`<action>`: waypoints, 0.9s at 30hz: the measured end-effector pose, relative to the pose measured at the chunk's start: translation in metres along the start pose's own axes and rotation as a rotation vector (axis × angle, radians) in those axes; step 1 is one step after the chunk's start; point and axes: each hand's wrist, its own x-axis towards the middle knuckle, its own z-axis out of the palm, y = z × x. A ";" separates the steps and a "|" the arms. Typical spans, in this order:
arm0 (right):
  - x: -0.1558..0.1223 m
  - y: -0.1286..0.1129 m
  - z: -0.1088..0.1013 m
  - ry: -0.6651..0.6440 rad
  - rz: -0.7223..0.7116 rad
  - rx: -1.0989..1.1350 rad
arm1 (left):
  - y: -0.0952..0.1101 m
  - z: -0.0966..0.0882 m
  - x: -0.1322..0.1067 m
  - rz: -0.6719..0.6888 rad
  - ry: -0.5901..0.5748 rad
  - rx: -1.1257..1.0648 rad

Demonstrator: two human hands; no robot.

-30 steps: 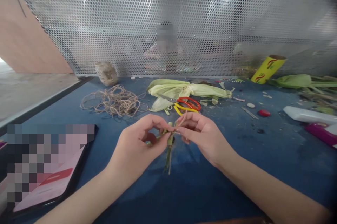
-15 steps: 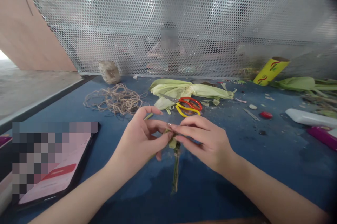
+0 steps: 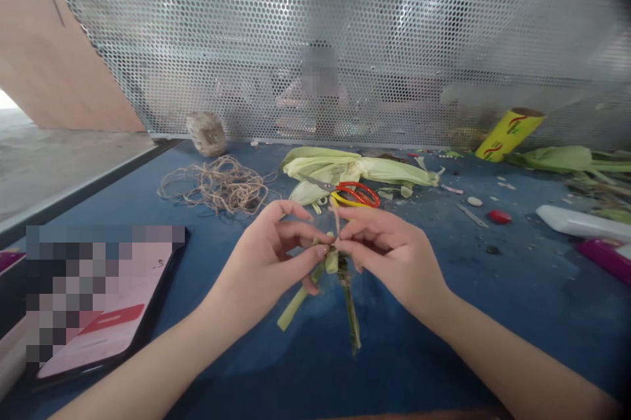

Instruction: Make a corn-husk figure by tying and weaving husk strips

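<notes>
My left hand point(image 3: 269, 262) and my right hand point(image 3: 389, 252) meet fingertip to fingertip above the blue table point(image 3: 468, 315). Together they pinch a small bundle of green husk strips point(image 3: 340, 282), whose loose ends hang down in two tails. A short piece of twine sticks up between the fingers. Just beyond the hands lie red and yellow scissors point(image 3: 355, 195) on a pile of pale green corn husks point(image 3: 345, 170). A loose tangle of twine point(image 3: 217, 185) and its spool point(image 3: 206, 133) lie at the back left.
A tablet or phone point(image 3: 98, 302) with a blurred screen lies at the near left. A yellow roll point(image 3: 510, 133), more husks point(image 3: 562, 158), a white bottle point(image 3: 576, 221), a magenta object point(image 3: 604, 252) and a red cap point(image 3: 497, 215) sit at the right. Perforated metal screen point(image 3: 345, 32) closes the back.
The husk bundle has turned in my fingers: a second green tail now swings out to the lower left. My hands have shifted slightly right and a bit of twine pokes up.
</notes>
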 end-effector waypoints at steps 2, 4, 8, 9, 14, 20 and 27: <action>0.000 0.000 0.001 0.017 0.004 -0.009 | 0.000 0.000 0.001 -0.003 0.018 -0.014; -0.001 -0.001 0.000 0.023 -0.092 -0.104 | 0.000 0.000 0.001 -0.011 0.012 -0.019; -0.001 -0.001 -0.002 -0.006 -0.250 -0.266 | 0.002 0.001 -0.001 -0.033 0.002 -0.031; -0.001 -0.001 -0.003 -0.030 -0.270 -0.289 | 0.002 0.001 -0.001 -0.040 0.004 -0.037; 0.001 0.002 -0.009 -0.114 -0.352 -0.324 | 0.003 -0.001 0.001 -0.095 -0.026 -0.070; 0.004 -0.002 -0.008 -0.092 -0.198 -0.183 | 0.002 -0.004 0.002 -0.136 -0.068 -0.106; 0.005 -0.002 -0.009 -0.158 -0.112 -0.093 | 0.006 -0.002 0.001 -0.191 -0.086 -0.168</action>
